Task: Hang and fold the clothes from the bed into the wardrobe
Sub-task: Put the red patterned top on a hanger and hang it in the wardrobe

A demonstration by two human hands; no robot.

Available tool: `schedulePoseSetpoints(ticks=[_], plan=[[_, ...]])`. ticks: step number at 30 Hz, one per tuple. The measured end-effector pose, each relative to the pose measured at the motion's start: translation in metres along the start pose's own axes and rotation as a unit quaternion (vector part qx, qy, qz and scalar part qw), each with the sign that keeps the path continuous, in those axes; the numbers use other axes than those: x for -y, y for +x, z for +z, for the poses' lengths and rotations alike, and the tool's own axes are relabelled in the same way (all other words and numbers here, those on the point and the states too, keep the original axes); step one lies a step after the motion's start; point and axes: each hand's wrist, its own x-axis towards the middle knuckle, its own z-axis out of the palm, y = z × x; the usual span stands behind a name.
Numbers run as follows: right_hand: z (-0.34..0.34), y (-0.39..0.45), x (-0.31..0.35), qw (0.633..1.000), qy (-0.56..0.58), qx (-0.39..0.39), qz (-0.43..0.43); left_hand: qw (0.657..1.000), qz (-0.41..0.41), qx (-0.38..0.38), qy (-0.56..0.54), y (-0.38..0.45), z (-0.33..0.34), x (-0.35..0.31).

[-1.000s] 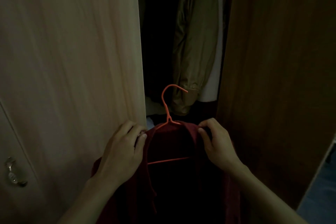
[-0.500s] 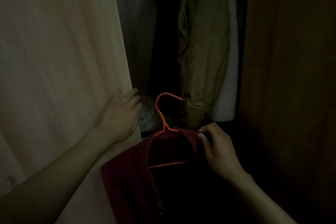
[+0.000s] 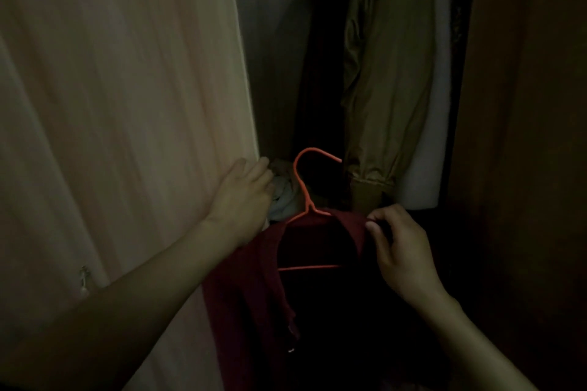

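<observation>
A dark red garment [image 3: 251, 289] hangs on an orange hanger [image 3: 301, 181] low in the middle of the head view, in front of the open wardrobe. My right hand [image 3: 400, 251] pinches the garment's right shoulder over the hanger and carries it. My left hand [image 3: 244, 197] rests on the edge of the pale left wardrobe door [image 3: 127, 105], fingers curled round the edge. The hanger's hook points up into the dark gap, touching nothing.
Inside the wardrobe hang an olive jacket [image 3: 387, 73] and a white garment [image 3: 425, 168] behind it. Pale crumpled clothes [image 3: 286, 194] lie on the wardrobe floor. The brown right door [image 3: 524, 136] stands open. A small metal handle [image 3: 84, 279] sits low on the left door.
One second ago both hands held the garment's shoulders. My left hand let go and moved to the left door's edge, and the gap beside the door has widened. The right hand keeps its hold.
</observation>
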Motion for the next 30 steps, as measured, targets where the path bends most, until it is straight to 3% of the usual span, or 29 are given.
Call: schedulePoseSetpoints(ticks=[13,21,30], plan=[[-0.023,-0.069,0.130,1.000,-0.027,0.006,-0.013,0.983,0.078,-0.154,-0.065,-0.161,-0.044,0.028],[-0.028,-0.108,0.189,0.999,-0.032,-0.004,0.005,0.987,0.034,-0.135,-0.074,-0.255,-0.034,0.055],[0.016,-0.097,0.239,0.997,0.038,0.019,-0.058,0.986,-0.020,-0.162,-0.043,-0.355,-0.022,0.097]])
